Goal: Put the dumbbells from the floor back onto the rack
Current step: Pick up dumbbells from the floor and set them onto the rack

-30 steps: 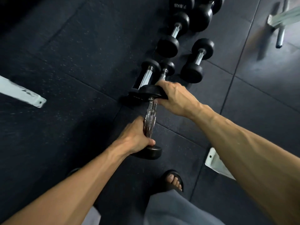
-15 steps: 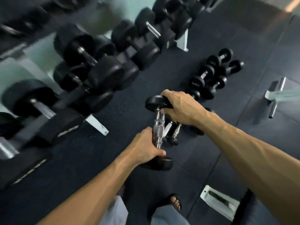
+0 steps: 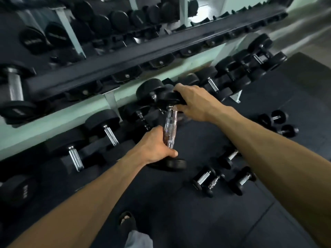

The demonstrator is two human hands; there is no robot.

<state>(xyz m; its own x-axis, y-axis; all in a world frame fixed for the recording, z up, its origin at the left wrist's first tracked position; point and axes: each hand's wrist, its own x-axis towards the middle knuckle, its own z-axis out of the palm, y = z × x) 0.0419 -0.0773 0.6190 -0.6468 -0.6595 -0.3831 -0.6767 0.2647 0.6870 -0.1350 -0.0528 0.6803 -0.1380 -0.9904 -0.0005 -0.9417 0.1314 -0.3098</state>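
Observation:
I hold a black dumbbell with a chrome handle (image 3: 169,128) in the air, just in front of the rack's lower row. My left hand (image 3: 155,146) grips the near end of the handle, above the lower head. My right hand (image 3: 194,102) clasps the far head. The dark dumbbell rack (image 3: 111,61) runs across the view with many black dumbbells on its rows. On the floor to the right lie several small dumbbells (image 3: 205,178).
More small dumbbells (image 3: 276,117) lie farther right on the black rubber floor (image 3: 232,221). A pale green wall shows behind the rack. My sandalled foot (image 3: 128,221) stands below the arms. A white rack foot (image 3: 237,95) sticks out at the right.
I have lifted the dumbbell from the floor and turned toward the rack. The rack now fills the upper view, and the dumbbell is close to its lower row.

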